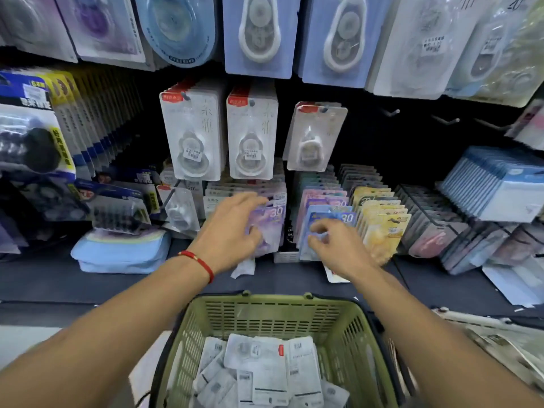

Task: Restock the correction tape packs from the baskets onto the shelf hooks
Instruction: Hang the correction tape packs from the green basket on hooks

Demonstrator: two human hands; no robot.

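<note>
A green basket point(273, 312) stands below my arms, with several white correction tape packs point(265, 369) lying in its bottom. My left hand point(232, 231) reaches over a purple pack point(272, 222) in the low row of hanging packs, fingers spread and touching it. My right hand point(338, 248) has its fingers curled against a blue pack point(332, 217) beside it. White packs hang on hooks above: two full stacks point(194, 136) and a lone pack point(315, 136). Bare hooks point(391, 111) stick out to the right.
Rows of yellow point(379, 219) and grey packs point(426, 213) fill the low hooks to the right. A light blue pouch point(120, 251) lies on the dark shelf ledge at left. Larger blister packs hang along the top row. A loose pack point(244, 267) lies on the ledge under my left hand.
</note>
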